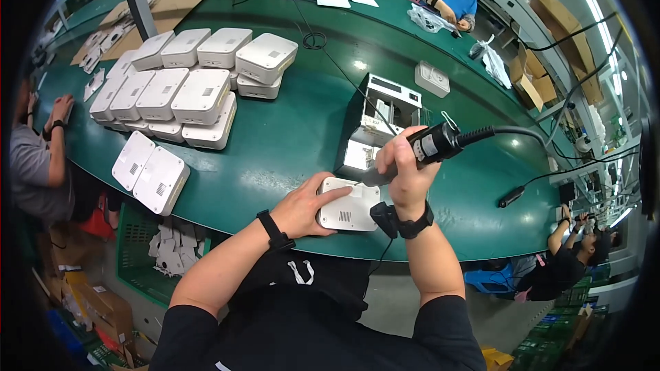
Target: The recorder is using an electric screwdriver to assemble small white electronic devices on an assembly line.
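Note:
A white plastic device housing (349,218) with rounded corners and a slotted vent lies on the green table in front of me. My left hand (302,207) grips its left side, the index finger stretched over the top face. In my right hand (407,177) is a black corded electric screwdriver (432,145), tilted, its tip end down at the housing's upper edge. Whether the bit touches a screw is too small to tell. Just behind the housing stands a black-sided, open-topped machine (355,113) that looks like a screw feeder.
Stacked white housings (199,96) fill the table's left; two more (161,180) lie near its front edge. A clear tray (432,79) sits behind the machine, a black cable end (511,197) to the right. A green crate (137,268) stands below. Co-workers sit left, across and right.

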Motion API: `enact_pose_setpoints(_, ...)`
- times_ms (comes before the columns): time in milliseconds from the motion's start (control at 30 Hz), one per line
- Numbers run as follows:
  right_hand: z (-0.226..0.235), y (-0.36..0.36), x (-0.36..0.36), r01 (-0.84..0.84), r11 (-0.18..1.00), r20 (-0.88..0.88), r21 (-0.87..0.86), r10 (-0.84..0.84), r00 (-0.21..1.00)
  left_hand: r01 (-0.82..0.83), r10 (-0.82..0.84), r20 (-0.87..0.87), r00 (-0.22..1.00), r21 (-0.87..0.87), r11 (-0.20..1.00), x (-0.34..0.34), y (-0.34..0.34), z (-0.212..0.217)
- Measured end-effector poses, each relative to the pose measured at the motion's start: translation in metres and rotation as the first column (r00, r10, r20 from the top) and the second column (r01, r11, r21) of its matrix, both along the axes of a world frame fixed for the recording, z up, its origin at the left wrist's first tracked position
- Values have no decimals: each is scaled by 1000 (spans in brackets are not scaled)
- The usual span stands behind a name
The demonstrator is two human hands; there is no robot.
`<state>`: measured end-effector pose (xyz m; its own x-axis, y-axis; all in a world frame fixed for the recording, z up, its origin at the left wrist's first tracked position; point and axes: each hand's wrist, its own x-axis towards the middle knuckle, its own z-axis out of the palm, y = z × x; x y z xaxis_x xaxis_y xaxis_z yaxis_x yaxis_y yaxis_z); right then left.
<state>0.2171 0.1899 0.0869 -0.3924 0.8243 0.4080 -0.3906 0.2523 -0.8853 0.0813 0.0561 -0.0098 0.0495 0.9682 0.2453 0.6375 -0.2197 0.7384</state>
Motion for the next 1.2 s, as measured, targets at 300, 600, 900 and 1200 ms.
enact_pose_setpoints(300,29,25,13,114,989,-73,89,-107,992,46,-48,-43,998,-50,998,16,3,2)
enact_pose_setpoints(600,31,-6,12,-106,994,-58,5,106,993,53,-54,-56,997,-8,999,29,7,-5)
enact_pose_setpoints(900,8,-19,3,-160,987,-24,10,160,987,53,-57,-77,995,-50,997,29,6,-6)
enact_pose_setpoints(1200,1,-30,-6,-165,986,-4,3,165,986,84,-86,-67,994,-33,996,26,9,-16)
